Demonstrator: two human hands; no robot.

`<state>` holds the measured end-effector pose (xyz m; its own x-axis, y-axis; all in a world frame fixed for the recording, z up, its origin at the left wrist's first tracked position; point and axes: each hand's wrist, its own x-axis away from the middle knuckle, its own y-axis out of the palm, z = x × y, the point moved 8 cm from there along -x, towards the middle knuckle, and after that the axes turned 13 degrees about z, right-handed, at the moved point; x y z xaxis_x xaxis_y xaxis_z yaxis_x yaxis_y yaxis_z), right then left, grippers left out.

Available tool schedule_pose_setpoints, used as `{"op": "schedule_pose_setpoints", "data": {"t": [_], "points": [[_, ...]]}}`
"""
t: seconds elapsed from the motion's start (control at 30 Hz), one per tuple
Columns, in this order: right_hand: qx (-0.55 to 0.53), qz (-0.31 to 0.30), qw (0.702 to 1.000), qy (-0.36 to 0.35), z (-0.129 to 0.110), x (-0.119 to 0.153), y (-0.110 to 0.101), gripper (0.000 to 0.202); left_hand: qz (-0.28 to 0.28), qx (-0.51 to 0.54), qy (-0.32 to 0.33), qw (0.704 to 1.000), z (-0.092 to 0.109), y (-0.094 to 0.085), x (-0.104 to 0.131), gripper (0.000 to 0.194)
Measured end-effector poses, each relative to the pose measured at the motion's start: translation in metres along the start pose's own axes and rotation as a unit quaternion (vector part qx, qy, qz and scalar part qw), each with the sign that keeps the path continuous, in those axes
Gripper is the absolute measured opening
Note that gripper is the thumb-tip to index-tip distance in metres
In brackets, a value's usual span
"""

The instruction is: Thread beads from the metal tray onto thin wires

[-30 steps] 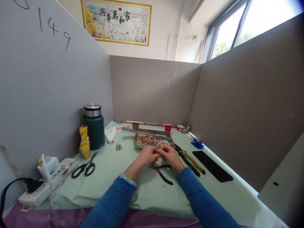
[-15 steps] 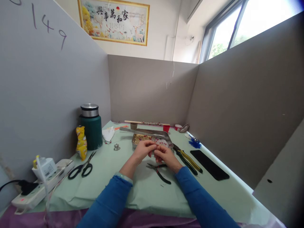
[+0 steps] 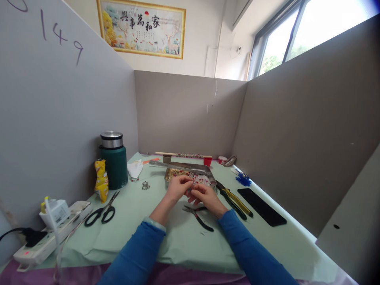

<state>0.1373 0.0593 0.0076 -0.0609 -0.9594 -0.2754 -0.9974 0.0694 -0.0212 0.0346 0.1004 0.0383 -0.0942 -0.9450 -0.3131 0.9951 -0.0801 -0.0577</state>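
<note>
grey partition [image 3: 68, 103] – "149" [image 3: 60, 38], hands [image 3: 177, 188] near tray [image 3: 210, 171]

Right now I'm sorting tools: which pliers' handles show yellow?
The long green-and-yellow pliers beside the flat black slab; the small black-and-red pliers show none.

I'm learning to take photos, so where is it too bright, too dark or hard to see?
In the head view, the window glares white; a soft shadow darkens the wall by the bottle; also in the head view, anything between the left hand and right hand is too small to tell.
</note>
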Motion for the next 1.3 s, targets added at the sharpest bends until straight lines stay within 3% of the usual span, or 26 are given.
{"op": "schedule_pose_setpoints", "data": {"t": [0.1, 0.23, 0.43, 0.73, 0.97, 1.17, 1.3], "points": [[0.035, 0.034, 0.998, -0.031, -0.003, -0.002, -0.005, 0.018, 0.001, -0.04, 0.02, 0.999, 0.002, 0.001, 0.0, 0.012], [0.024, 0.026, 0.999, -0.007, 0.002, -0.002, -0.003, 0.019, -0.004, -0.054, 0.042, 0.998, 0.001, 0.003, 0.0, 0.011], [-0.037, -0.013, 0.998, 0.05, 0.009, 0.001, 0.002, 0.024, -0.023, -0.019, 0.029, 0.999, -0.003, 0.006, 0.0, 0.012], [-0.125, 0.006, 0.988, 0.095, 0.013, 0.001, 0.004, 0.028, -0.027, 0.056, -0.005, 0.998, 0.0, 0.007, 0.003, 0.012], [-0.141, 0.044, 0.984, 0.099, 0.011, 0.0, 0.002, 0.031, 0.014, 0.073, 0.015, 0.997, 0.001, 0.0, -0.001, 0.014], [-0.135, 0.024, 0.985, 0.101, 0.012, 0.001, 0.005, 0.031, 0.03, 0.017, 0.045, 0.998, -0.006, -0.001, -0.004, 0.012], [-0.139, 0.043, 0.984, 0.102, 0.011, 0.001, 0.003, 0.032, 0.039, 0.02, 0.04, 0.998, -0.008, -0.002, -0.006, 0.013]]}}
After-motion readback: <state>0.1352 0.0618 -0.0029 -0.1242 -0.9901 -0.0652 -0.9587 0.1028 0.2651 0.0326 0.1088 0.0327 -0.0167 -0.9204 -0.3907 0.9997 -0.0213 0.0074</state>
